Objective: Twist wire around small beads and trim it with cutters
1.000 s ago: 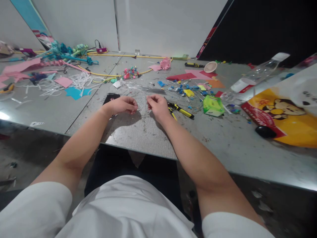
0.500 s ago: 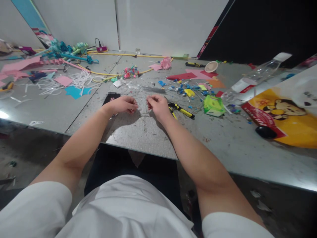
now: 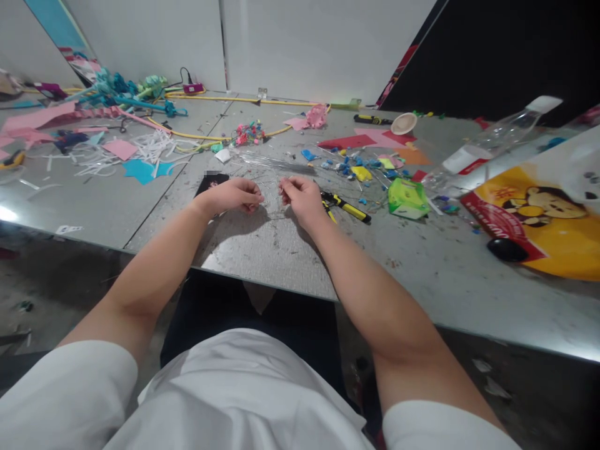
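Above the grey tabletop (image 3: pixel 244 253), my left hand (image 3: pixel 240 195) is closed, thumb pressed to the fingers. Facing it across a small gap, my right hand (image 3: pixel 300 197) makes a similar pinch. Whatever sits in either pinch is too fine to make out. Just beyond both hands lies a bundle of thin metal wires (image 3: pixel 276 164). Black-and-yellow pliers (image 3: pixel 351 209) rest right of my right hand, partly hidden by it. A dark flat object (image 3: pixel 213 182) is partly covered by my left wrist.
Small blue and yellow pieces (image 3: pixel 360 173) and a green packet (image 3: pixel 407 199) lie to the right. Farther right are a plastic bottle (image 3: pixel 509 134) and a yellow bag (image 3: pixel 562 219). White strips (image 3: pixel 145 147) and coloured paper (image 3: pixel 145 172) cover the left. A yellow cable (image 3: pixel 225 98) runs along the back.
The view has shifted very slightly. Both hands keep their pinches and stay almost in place, with the gap between them about the same.
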Motion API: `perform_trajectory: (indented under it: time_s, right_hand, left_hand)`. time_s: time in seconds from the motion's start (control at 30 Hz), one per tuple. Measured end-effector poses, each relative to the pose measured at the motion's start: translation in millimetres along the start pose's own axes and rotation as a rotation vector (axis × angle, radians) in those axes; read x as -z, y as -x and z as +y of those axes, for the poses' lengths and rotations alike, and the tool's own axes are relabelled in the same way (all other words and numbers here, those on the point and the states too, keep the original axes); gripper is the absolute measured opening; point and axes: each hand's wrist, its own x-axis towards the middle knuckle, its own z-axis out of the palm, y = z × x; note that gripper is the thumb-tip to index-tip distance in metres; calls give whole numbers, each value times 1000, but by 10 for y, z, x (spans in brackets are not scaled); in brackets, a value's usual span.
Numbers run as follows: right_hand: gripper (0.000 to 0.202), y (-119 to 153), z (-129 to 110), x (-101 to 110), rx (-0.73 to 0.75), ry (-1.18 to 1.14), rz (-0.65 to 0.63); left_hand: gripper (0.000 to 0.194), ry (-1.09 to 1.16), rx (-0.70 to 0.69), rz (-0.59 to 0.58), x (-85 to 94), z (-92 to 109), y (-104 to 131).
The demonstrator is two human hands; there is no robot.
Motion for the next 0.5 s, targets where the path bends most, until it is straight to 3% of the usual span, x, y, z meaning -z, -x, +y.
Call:
perform_trajectory:
  time_s: [0.27, 0.5]
  right_hand:
    - [56, -10, 11, 45, 55, 128, -22]
    - [68, 72, -15, 13, 146, 197, -115]
  left_hand:
    - [30, 29, 40, 31, -43, 69, 33]
    - [32, 71, -17, 35, -68, 88, 35]
